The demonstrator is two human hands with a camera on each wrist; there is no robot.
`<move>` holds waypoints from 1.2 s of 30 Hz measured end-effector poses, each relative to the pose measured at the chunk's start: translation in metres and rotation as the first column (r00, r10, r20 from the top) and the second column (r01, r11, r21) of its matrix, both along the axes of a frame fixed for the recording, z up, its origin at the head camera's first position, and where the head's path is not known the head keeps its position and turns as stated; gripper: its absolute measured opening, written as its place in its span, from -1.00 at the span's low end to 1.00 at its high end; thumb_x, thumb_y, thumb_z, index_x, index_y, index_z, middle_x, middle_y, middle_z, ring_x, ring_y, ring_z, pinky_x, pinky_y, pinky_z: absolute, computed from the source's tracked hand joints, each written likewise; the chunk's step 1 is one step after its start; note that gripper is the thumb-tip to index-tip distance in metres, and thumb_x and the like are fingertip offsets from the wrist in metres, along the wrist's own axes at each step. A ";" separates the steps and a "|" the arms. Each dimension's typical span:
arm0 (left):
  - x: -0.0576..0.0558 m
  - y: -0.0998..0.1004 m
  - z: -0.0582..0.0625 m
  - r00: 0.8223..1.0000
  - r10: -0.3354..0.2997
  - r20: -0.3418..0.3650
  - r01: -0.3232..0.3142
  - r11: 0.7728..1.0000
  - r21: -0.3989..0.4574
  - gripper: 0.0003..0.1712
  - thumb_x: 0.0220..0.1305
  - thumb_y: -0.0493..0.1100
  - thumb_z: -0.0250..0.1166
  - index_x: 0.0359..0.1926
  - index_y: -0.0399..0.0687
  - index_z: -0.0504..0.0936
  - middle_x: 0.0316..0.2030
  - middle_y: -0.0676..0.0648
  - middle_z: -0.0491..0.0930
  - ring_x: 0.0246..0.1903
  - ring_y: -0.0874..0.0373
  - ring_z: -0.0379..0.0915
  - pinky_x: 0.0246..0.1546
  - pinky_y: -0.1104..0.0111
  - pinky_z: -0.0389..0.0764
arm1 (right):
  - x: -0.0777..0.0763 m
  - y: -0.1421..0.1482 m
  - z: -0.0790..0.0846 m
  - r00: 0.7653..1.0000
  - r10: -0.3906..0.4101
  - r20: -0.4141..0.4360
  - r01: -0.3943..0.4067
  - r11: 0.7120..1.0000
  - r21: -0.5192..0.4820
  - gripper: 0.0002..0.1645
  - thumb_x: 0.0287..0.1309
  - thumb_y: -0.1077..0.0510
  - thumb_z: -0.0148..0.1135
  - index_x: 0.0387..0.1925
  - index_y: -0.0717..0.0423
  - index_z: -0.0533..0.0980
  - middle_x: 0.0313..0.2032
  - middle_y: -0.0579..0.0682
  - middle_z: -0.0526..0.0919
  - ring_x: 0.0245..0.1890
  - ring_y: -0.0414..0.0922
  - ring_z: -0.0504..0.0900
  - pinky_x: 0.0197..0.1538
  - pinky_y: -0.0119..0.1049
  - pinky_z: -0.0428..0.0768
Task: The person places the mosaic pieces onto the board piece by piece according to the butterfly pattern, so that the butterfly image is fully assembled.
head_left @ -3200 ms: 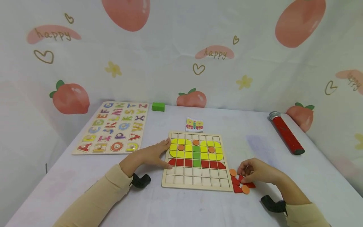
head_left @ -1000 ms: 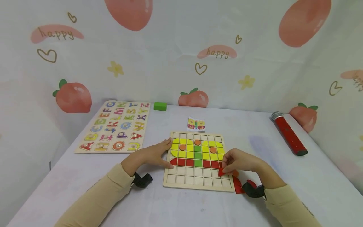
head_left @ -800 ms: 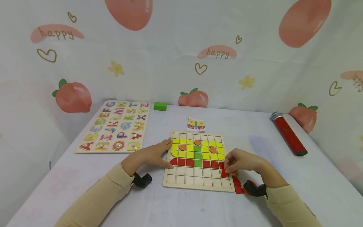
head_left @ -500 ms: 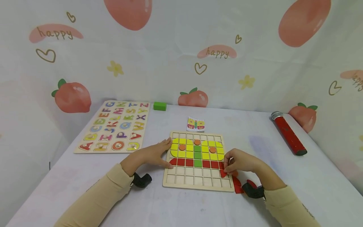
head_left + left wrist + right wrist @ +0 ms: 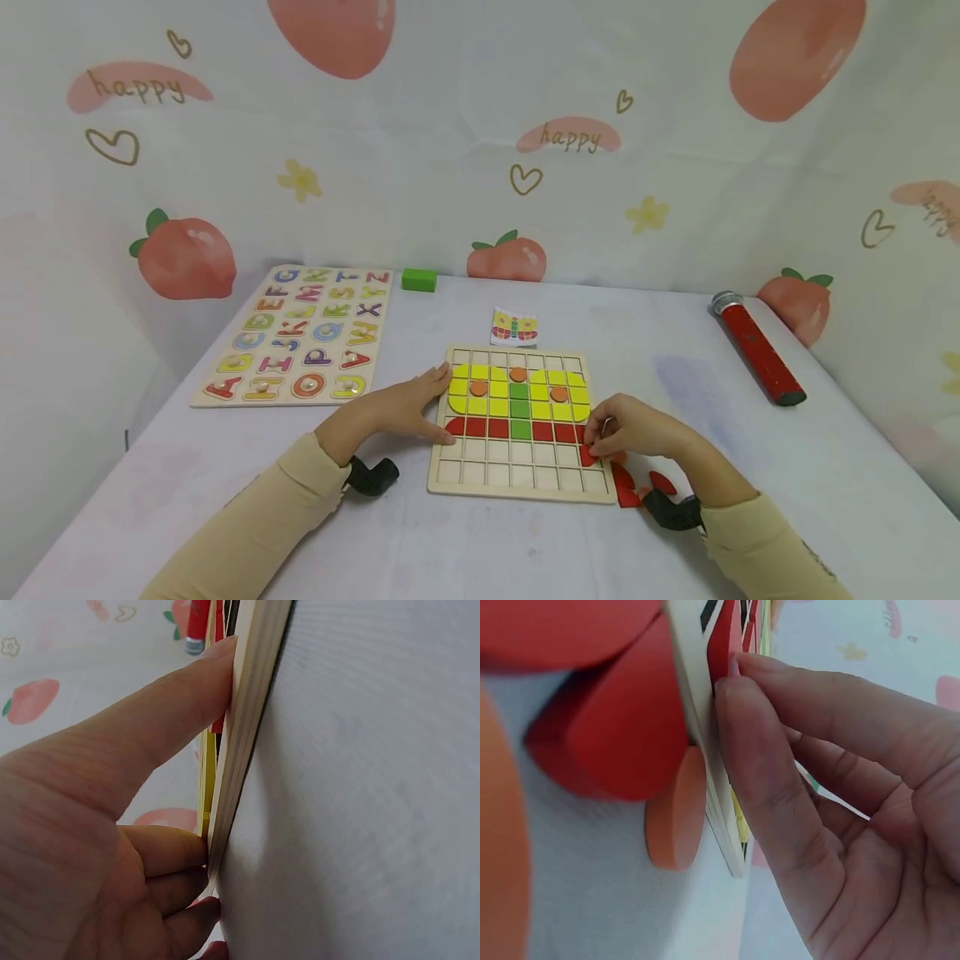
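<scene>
My left hand (image 5: 405, 410) rests along the left edge of the wooden grid board (image 5: 480, 479), its thumb (image 5: 180, 697) lying on the rim and the other fingers spread against the side. The board bears a butterfly pattern of yellow, green, red and orange pieces. At the board's right side, my right hand (image 5: 633, 427) pinches a red tile (image 5: 588, 456) between thumb and index finger, in the row just below the red row. Its fingertips hide the right end of that red row. In the right wrist view the thumb (image 5: 761, 750) presses close at the red tile.
Red pieces (image 5: 624, 487) and orange discs (image 5: 679, 810) lie by the board's lower right corner, partly behind the right wrist. Behind the board is a butterfly picture card (image 5: 514, 327). An alphabet board (image 5: 255, 346), green block (image 5: 419, 281) and red microphone (image 5: 757, 350) stand farther off.
My right hand has moved left from the loose pieces onto the board's right side, bringing a red tile. Over the last second it shifts only slightly there. The left hand stays on the edge.
</scene>
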State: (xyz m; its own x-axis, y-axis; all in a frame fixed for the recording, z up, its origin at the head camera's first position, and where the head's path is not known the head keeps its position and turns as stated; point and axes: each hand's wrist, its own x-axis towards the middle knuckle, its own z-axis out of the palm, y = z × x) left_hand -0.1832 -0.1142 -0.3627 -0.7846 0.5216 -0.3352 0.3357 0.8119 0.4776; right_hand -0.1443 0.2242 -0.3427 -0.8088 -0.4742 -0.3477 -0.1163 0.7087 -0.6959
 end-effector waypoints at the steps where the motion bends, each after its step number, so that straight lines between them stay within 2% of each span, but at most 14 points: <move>1: 0.000 0.000 0.000 1.000 0.000 0.000 0.000 1.000 0.002 0.23 -0.06 0.30 0.37 0.46 -0.04 -0.11 0.48 0.00 -0.26 0.47 0.04 -0.32 0.44 0.12 -0.05 | 0.000 0.000 0.000 1.000 -0.004 -0.002 0.004 1.000 0.003 -0.88 0.01 0.24 0.34 -0.44 0.21 0.55 -0.54 -0.07 0.56 -0.60 -0.19 0.43 -0.54 -0.41 0.44; 8: 0.000 0.000 0.000 1.000 0.001 -0.005 -0.001 1.000 -0.001 0.22 -0.06 0.30 0.37 0.46 -0.04 -0.09 0.48 0.00 -0.25 0.47 0.04 -0.31 0.44 0.12 -0.04 | 0.001 0.000 -0.002 0.998 -0.054 -0.021 0.055 0.997 0.047 -0.86 -0.01 0.21 0.37 -0.44 0.17 0.55 -0.55 -0.07 0.55 -0.59 -0.18 0.45 -0.52 -0.37 0.48; 13: 0.000 0.000 -0.001 1.000 0.002 -0.007 -0.002 1.000 0.002 0.23 -0.07 0.29 0.38 0.46 -0.04 -0.09 0.48 0.00 -0.24 0.47 0.05 -0.30 0.43 0.12 -0.03 | 0.003 0.013 -0.001 0.994 -0.100 -0.032 0.101 0.994 0.030 -0.80 -0.05 0.20 0.39 -0.40 0.20 0.54 -0.54 -0.04 0.57 -0.54 -0.14 0.54 -0.43 -0.33 0.59; 16: 0.000 0.000 -0.001 1.000 0.001 -0.012 -0.001 1.000 -0.001 0.23 -0.08 0.29 0.38 0.46 -0.04 -0.10 0.48 0.00 -0.24 0.47 0.05 -0.30 0.43 0.12 -0.02 | 0.003 0.022 -0.004 0.993 -0.112 -0.032 0.113 0.993 0.039 -0.78 -0.07 0.17 0.41 -0.37 0.19 0.56 -0.50 -0.05 0.57 -0.47 -0.14 0.53 -0.39 -0.35 0.56; 20: 0.000 0.000 -0.001 1.000 -0.002 -0.014 0.002 1.000 0.001 0.23 -0.08 0.30 0.38 0.46 -0.03 -0.09 0.48 0.00 -0.24 0.47 0.05 -0.30 0.43 0.12 -0.02 | 0.004 0.029 -0.008 0.995 -0.102 -0.020 0.103 0.993 0.055 -0.78 -0.07 0.17 0.41 -0.37 0.18 0.57 -0.47 -0.05 0.55 -0.42 -0.13 0.46 -0.40 -0.39 0.48; 26: 0.000 0.000 -0.001 1.000 0.000 -0.011 0.000 1.000 -0.002 0.23 -0.07 0.29 0.38 0.46 -0.04 -0.09 0.48 0.00 -0.24 0.47 0.05 -0.31 0.43 0.11 -0.03 | 0.003 0.032 -0.011 0.998 -0.067 0.007 0.067 0.998 0.017 -0.78 -0.07 0.22 0.40 -0.37 0.20 0.53 -0.46 -0.04 0.53 -0.42 -0.13 0.45 -0.41 -0.42 0.49; 31: 0.000 0.001 -0.001 1.000 0.006 -0.015 -0.006 1.000 -0.008 0.23 -0.07 0.29 0.38 0.46 -0.04 -0.08 0.48 0.00 -0.24 0.47 0.05 -0.31 0.43 0.11 -0.02 | 0.002 0.033 -0.009 0.999 -0.046 0.021 0.047 0.999 -0.017 -0.76 -0.03 0.19 0.38 -0.39 0.23 0.49 -0.48 -0.04 0.53 -0.44 -0.13 0.46 -0.42 -0.42 0.50; 36: 0.000 0.001 0.000 1.000 0.004 -0.018 -0.004 1.000 -0.006 0.23 -0.07 0.30 0.38 0.46 -0.05 -0.08 0.48 -0.01 -0.24 0.47 0.04 -0.29 0.43 0.11 -0.02 | 0.000 0.030 -0.003 0.998 -0.062 0.022 0.063 0.996 -0.060 -0.76 0.03 0.17 0.34 -0.38 0.27 0.50 -0.50 -0.03 0.55 -0.47 -0.13 0.48 -0.42 -0.39 0.55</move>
State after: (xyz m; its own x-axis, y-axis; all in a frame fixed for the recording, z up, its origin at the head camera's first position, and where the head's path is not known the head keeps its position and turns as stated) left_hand -0.1831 -0.1133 -0.3629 -0.7926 0.5162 -0.3245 0.3405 0.8163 0.4666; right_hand -0.1446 0.2546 -0.3459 -0.8303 -0.4438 -0.3370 -0.0586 0.6708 -0.7393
